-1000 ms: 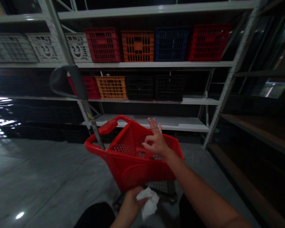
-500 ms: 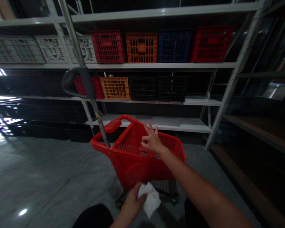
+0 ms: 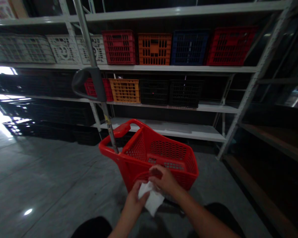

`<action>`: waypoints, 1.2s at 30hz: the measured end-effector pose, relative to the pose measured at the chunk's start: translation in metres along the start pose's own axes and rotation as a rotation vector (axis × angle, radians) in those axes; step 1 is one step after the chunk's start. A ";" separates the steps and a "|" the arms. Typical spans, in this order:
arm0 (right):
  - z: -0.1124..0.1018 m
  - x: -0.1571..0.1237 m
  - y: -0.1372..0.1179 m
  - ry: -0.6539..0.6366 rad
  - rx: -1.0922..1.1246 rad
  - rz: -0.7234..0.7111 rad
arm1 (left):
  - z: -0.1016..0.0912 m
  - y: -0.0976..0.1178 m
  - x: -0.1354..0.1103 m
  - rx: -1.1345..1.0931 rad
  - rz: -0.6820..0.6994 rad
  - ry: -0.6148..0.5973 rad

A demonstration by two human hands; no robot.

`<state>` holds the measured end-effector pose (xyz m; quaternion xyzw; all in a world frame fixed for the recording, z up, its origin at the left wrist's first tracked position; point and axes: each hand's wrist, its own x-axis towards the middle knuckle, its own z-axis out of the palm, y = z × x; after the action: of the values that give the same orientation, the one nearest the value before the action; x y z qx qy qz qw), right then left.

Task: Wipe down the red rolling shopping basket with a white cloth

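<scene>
My left hand (image 3: 135,199) is closed on a crumpled white tissue (image 3: 154,201), pinched between thumb and fingers. Just right of it, my right hand (image 3: 165,181) comes up beside the tissue's upper edge. Its fingers are bent with a gap between them, and they look slightly smeared; whether they touch the tissue I cannot tell. Both hands are in front of the near side of a red plastic shopping cart (image 3: 131,158). No goods show in the visible part of its basket.
A metal pole with a dark grey loop handle (image 3: 98,84) rises from the cart's handle end. Behind stands white shelving (image 3: 178,68) with red, orange, blue and black crates, such as the blue crate (image 3: 189,48). Dark shelving (image 3: 268,138) runs along the right. Grey floor (image 3: 64,181) lies left.
My right hand has come down from above the cart's basket to beside the tissue. My left hand, still holding the tissue, has moved slightly up and left. The view has shifted slightly.
</scene>
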<state>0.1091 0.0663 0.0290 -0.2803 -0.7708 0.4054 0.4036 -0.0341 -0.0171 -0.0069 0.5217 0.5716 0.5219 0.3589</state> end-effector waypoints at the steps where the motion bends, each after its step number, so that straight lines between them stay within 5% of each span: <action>1: 0.006 -0.010 0.005 0.002 0.053 0.047 | 0.000 0.002 -0.001 0.006 0.021 0.026; 9: 0.011 -0.041 0.013 0.116 0.100 0.050 | 0.000 0.008 -0.013 0.227 0.052 0.044; 15: 0.002 -0.040 0.003 0.132 0.012 -0.051 | 0.006 0.013 -0.014 0.392 -0.007 -0.133; 19: -0.010 -0.034 0.002 0.139 -0.016 0.015 | 0.001 0.009 -0.015 0.510 -0.114 -0.223; 24: -0.018 -0.028 0.002 0.022 0.036 0.026 | -0.012 0.009 -0.005 0.116 -0.003 -0.383; 27: -0.014 -0.024 0.003 -0.065 0.040 0.021 | -0.010 0.012 0.004 -0.148 -0.071 -0.448; 31: -0.010 -0.021 0.002 -0.057 -0.125 -0.054 | -0.002 0.005 0.010 -0.011 -0.210 -0.372; 36: 0.000 -0.033 -0.008 -0.229 -0.481 -0.397 | -0.001 -0.003 0.009 -0.111 -0.304 -0.127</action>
<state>0.1253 0.0375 0.0231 -0.1644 -0.9244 0.1540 0.3078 -0.0376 -0.0086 -0.0086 0.4405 0.5903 0.4585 0.4972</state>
